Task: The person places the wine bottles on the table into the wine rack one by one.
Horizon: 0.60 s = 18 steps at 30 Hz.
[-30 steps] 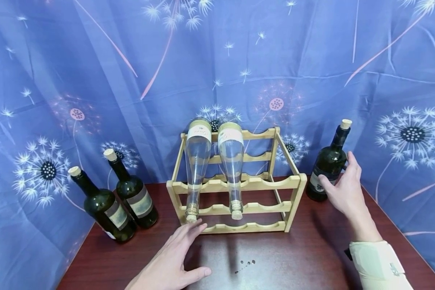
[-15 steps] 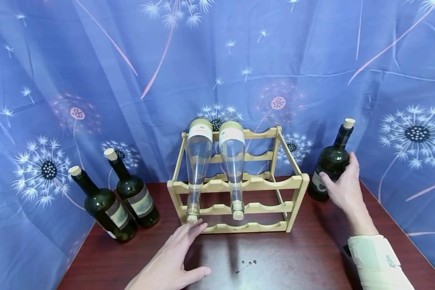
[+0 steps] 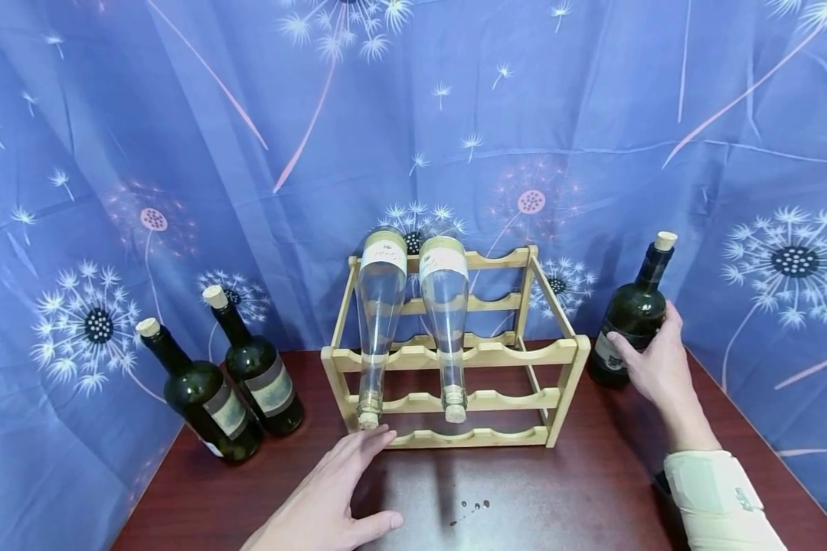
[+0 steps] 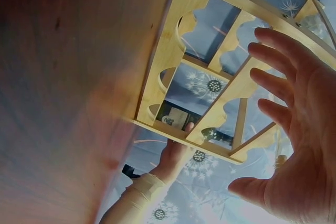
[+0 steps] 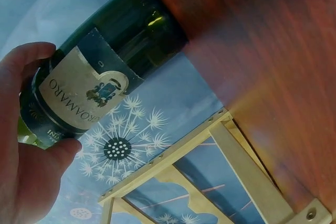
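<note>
Right hand [image 3: 658, 371] drawn closer round bottle [image 3: 632, 312], thumb [image 5: 65, 153] at label [image 5: 73, 86].

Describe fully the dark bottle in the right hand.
The dark bottle is deep green and looks like glass, with a pale stopper, seemingly cork, in its narrow neck. Its cream and dark label bears a small crest and partly legible lettering. It is roughly upright, apparently standing on the reddish-brown table, to the right of the wooden rack. The right hand grips its body.
</note>
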Each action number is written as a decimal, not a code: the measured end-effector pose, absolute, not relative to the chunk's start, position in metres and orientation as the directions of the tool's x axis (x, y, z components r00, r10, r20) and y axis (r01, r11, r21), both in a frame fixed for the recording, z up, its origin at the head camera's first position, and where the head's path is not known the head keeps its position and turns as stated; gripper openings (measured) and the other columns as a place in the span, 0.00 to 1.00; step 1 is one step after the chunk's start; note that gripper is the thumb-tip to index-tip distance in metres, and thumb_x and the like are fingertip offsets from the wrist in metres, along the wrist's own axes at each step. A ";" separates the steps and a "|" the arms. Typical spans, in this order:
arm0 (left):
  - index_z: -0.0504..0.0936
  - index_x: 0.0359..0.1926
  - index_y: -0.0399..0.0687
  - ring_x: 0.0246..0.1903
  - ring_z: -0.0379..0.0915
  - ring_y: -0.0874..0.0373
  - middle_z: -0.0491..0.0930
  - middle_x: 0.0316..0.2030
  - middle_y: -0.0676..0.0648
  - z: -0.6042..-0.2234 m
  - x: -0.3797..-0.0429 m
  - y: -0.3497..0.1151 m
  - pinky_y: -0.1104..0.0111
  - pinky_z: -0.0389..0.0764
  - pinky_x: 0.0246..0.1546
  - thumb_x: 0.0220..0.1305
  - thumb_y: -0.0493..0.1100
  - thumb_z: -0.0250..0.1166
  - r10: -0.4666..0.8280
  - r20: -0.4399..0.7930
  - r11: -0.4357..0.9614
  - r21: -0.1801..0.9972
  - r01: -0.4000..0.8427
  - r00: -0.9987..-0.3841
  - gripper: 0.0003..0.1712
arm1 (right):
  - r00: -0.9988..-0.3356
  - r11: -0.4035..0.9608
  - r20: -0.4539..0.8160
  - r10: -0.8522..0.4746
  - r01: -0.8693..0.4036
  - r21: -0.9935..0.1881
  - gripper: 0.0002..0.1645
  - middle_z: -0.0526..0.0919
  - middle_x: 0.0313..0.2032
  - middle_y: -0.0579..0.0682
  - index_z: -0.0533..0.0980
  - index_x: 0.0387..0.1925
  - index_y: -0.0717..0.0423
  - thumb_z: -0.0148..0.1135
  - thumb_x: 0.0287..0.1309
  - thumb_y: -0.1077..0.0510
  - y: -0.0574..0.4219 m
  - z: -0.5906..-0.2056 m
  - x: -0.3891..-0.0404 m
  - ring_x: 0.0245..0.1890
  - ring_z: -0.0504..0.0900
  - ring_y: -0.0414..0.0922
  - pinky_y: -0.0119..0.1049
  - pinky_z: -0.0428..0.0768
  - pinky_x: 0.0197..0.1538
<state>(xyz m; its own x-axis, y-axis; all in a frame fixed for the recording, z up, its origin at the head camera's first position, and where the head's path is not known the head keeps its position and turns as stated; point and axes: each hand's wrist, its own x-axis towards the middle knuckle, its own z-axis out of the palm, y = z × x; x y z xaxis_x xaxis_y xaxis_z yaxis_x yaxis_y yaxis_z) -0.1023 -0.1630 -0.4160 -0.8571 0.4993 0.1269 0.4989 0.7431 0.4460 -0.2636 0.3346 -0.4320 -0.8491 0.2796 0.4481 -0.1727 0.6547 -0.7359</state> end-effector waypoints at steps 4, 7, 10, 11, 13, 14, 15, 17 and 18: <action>0.54 0.71 0.72 0.65 0.57 0.60 0.59 0.67 0.59 -0.416 -0.102 -0.163 0.53 0.69 0.57 0.52 0.75 0.59 0.504 0.135 0.739 0.444 0.507 -0.853 0.48 | -0.860 0.669 0.423 0.285 -0.137 -0.731 0.59 0.57 0.66 0.71 0.37 0.75 0.50 0.67 0.56 0.46 0.337 -0.430 -0.261 0.59 0.64 0.71 0.65 0.60 0.57; 0.54 0.71 0.71 0.65 0.58 0.61 0.59 0.66 0.60 -0.416 -0.102 -0.163 0.55 0.69 0.57 0.52 0.75 0.60 0.508 0.148 0.735 0.438 0.517 -0.848 0.48 | -0.872 0.675 0.395 0.290 -0.106 -0.730 0.62 0.60 0.63 0.73 0.36 0.75 0.50 0.68 0.54 0.43 0.339 -0.426 -0.257 0.59 0.64 0.70 0.65 0.61 0.56; 0.54 0.72 0.71 0.64 0.58 0.62 0.60 0.66 0.61 -0.416 -0.101 -0.163 0.56 0.69 0.57 0.52 0.75 0.60 0.510 0.159 0.734 0.432 0.524 -0.845 0.48 | -0.883 0.689 0.374 0.285 -0.082 -0.720 0.64 0.62 0.62 0.74 0.35 0.74 0.51 0.69 0.52 0.42 0.341 -0.421 -0.251 0.58 0.65 0.71 0.66 0.62 0.54; 0.54 0.72 0.70 0.64 0.58 0.62 0.60 0.66 0.61 -0.416 -0.101 -0.163 0.56 0.69 0.57 0.52 0.75 0.60 0.510 0.163 0.733 0.431 0.526 -0.845 0.48 | -0.886 0.694 0.369 0.281 -0.078 -0.716 0.65 0.62 0.62 0.73 0.36 0.74 0.51 0.69 0.51 0.41 0.341 -0.419 -0.250 0.58 0.65 0.71 0.66 0.62 0.54; 0.55 0.72 0.70 0.63 0.59 0.63 0.60 0.65 0.61 -0.416 -0.101 -0.163 0.57 0.69 0.57 0.52 0.74 0.60 0.509 0.169 0.733 0.428 0.528 -0.844 0.48 | -0.893 0.706 0.361 0.269 -0.072 -0.704 0.65 0.62 0.63 0.72 0.36 0.74 0.53 0.69 0.51 0.41 0.342 -0.416 -0.247 0.57 0.65 0.71 0.67 0.62 0.53; 0.55 0.72 0.70 0.63 0.59 0.63 0.60 0.65 0.61 -0.416 -0.101 -0.163 0.57 0.69 0.57 0.52 0.74 0.60 0.510 0.173 0.732 0.427 0.531 -0.843 0.48 | -0.898 0.710 0.355 0.262 -0.070 -0.701 0.65 0.62 0.63 0.72 0.37 0.74 0.53 0.69 0.51 0.41 0.342 -0.414 -0.245 0.57 0.65 0.71 0.67 0.63 0.52; 0.55 0.71 0.70 0.63 0.59 0.63 0.60 0.65 0.61 -0.416 -0.101 -0.163 0.57 0.69 0.57 0.52 0.74 0.60 0.509 0.173 0.732 0.427 0.530 -0.843 0.48 | -0.902 0.713 0.348 0.254 -0.069 -0.698 0.65 0.62 0.63 0.72 0.37 0.74 0.54 0.69 0.51 0.41 0.342 -0.412 -0.244 0.57 0.65 0.71 0.67 0.63 0.52; 0.55 0.71 0.70 0.63 0.59 0.63 0.60 0.65 0.61 -0.416 -0.101 -0.163 0.57 0.69 0.57 0.52 0.74 0.60 0.510 0.173 0.732 0.428 0.530 -0.843 0.48 | -0.911 0.719 0.339 0.237 -0.070 -0.691 0.65 0.62 0.63 0.72 0.39 0.74 0.56 0.70 0.50 0.41 0.343 -0.409 -0.241 0.56 0.66 0.71 0.67 0.63 0.50; 0.55 0.71 0.70 0.64 0.59 0.63 0.60 0.66 0.61 -0.416 -0.101 -0.163 0.57 0.69 0.57 0.52 0.75 0.60 0.509 0.170 0.733 0.429 0.528 -0.844 0.48 | -0.915 0.723 0.332 0.228 -0.069 -0.688 0.65 0.62 0.62 0.73 0.39 0.74 0.57 0.70 0.50 0.42 0.343 -0.408 -0.240 0.56 0.66 0.72 0.66 0.64 0.50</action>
<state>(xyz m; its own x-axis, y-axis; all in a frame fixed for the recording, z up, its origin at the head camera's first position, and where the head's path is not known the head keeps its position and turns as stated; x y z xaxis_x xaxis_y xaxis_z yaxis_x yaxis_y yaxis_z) -0.1008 -0.1631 -0.4163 -0.8437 0.5093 0.1695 0.5285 0.7328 0.4286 -0.2397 0.3435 -0.4079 -0.9153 0.2282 0.3318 -0.0692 0.7226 -0.6878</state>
